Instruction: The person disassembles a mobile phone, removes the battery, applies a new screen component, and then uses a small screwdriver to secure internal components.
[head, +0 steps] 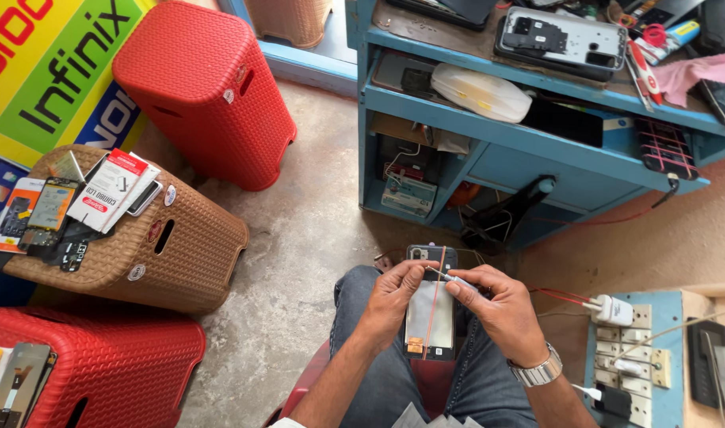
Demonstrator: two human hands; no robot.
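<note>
An opened smartphone lies on my lap, back cover off, with a silvery inner plate and a thin red wire or band running down its length. My left hand grips the phone's left edge near the top. My right hand, with a metal wristwatch, pinches a small tool whose tip rests near the top of the phone. I sit in blue jeans above a concrete floor.
A blue workbench with phone parts, a white case and a pink cloth stands ahead. A brown woven stool carrying boxes and phone parts sits left, with red stools beside it. A switchboard with a white charger is at right.
</note>
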